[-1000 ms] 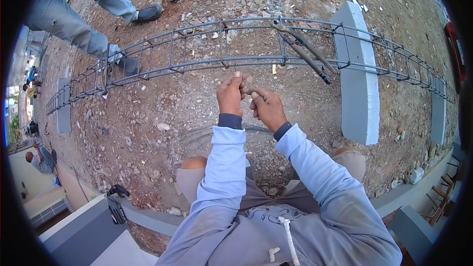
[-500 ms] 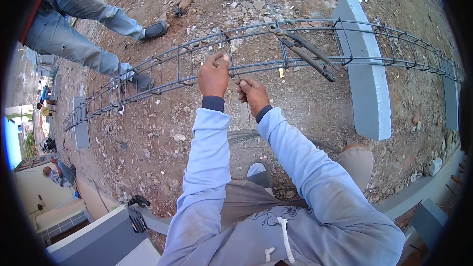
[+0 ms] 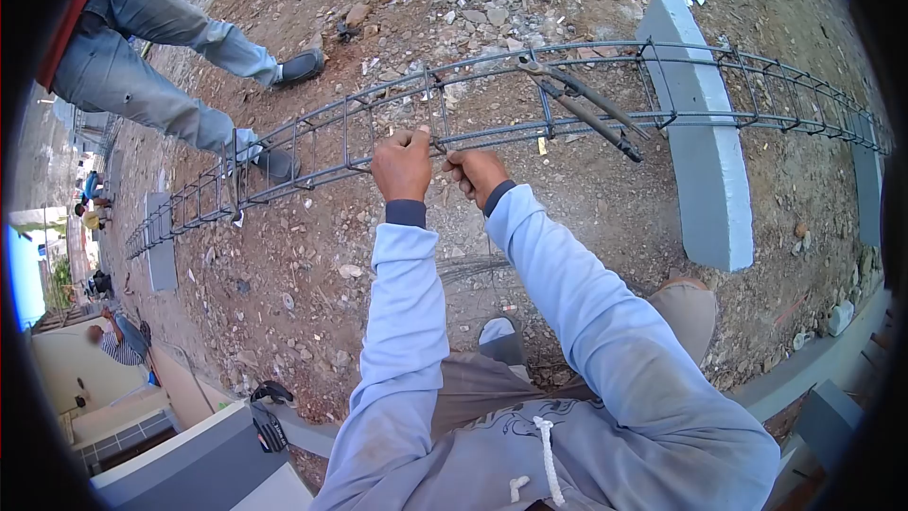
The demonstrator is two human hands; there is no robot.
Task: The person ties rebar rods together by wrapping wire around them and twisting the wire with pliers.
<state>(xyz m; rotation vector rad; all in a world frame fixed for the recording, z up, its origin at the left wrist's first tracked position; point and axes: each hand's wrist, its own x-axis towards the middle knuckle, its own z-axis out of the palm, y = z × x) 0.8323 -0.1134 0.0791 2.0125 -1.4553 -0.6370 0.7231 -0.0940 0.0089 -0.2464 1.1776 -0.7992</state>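
Observation:
A long rebar cage [image 3: 345,132] of dark bars and square stirrups runs across the view. At its near bars, beside a stirrup, my left hand [image 3: 402,167] is closed, fingertips pressed together; what they pinch is hidden. Just right of it, my right hand [image 3: 475,173] is closed in a pinch on a thin tie wire [image 3: 438,146] by the bar. The wire is hard to follow between the fingers. Long-handled pincers [image 3: 582,102] rest across the cage to the right of my hands.
A grey concrete block [image 3: 705,151] supports the cage on the right, another block [image 3: 161,244] on the left. A person's legs [image 3: 170,66] stand beyond the cage at upper left. Loose wires [image 3: 468,268] lie on the stony ground below my hands. A low wall [image 3: 203,454] is at lower left.
My left hand has come down from the middle of the stirrup to the near bars. My right hand has shifted slightly left, closer to it. The pincers stay on the cage.

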